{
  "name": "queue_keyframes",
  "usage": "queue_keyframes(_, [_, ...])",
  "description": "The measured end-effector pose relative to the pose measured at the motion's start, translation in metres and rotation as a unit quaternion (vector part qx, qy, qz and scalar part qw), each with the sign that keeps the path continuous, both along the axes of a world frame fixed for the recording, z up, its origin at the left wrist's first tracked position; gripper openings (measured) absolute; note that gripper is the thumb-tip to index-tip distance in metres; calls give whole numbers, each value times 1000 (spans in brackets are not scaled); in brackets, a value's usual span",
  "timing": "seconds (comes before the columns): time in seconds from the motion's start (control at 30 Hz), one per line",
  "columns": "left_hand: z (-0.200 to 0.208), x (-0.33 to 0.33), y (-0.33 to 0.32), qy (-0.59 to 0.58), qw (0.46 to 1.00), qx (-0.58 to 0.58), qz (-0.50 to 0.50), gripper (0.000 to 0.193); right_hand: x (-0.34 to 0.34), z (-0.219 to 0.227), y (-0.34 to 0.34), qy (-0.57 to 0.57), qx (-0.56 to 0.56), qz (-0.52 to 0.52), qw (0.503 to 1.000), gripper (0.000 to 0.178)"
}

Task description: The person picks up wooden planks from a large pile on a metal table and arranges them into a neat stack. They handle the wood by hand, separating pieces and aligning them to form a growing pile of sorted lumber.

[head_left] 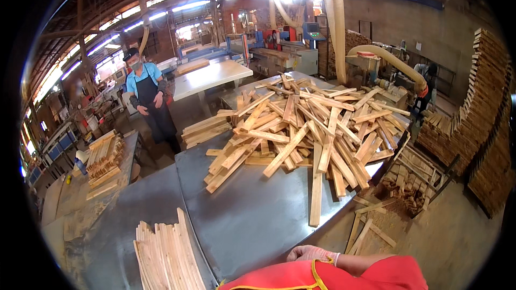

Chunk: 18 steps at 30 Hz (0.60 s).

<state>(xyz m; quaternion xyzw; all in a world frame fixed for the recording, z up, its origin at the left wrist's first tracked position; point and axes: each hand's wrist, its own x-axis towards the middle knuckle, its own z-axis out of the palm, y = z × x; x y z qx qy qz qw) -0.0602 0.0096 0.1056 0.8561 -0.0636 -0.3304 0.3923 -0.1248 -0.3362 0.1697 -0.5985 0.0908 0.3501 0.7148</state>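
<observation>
My right hand (pixel 310 253), in a pale knitted glove, is low in the view, in front of my red apron (pixel 285 277) and close to the near edge of the grey metal table (pixel 244 225). Its fingers bend away and are mostly hidden, so I cannot make out a grip. My left hand does not show. A heap of loose wooden slats (pixel 309 129) lies crisscross on the table beyond, one long slat (pixel 316 193) jutting toward me. To the left, a row of slats (pixel 167 255) stands side by side on the tabletop.
A person (pixel 145 88) in a blue shirt and dark apron stands past the table. Stacked slats (pixel 105 156) sit on a side bench at left. Wood scraps (pixel 371 231) and a rack (pixel 416 172) occupy the floor at right, near a tall wood stack (pixel 478 107).
</observation>
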Motion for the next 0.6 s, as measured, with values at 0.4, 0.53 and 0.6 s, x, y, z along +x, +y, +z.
queue_keyframes(0.4, [89, -4, -113, 73, 930, -230, -277, 28, 8, 5, -16, -154, -113, 55, 980, 11])
queue_keyframes(0.53, [109, 0, -184, -1, 934, -196, -299, 25, -11, 52, -55, -119, -78, -43, 989, 8])
queue_keyframes(0.6, [112, -5, -217, -65, 942, -159, -288, 23, -20, 65, -80, -91, -43, -117, 988, 8])
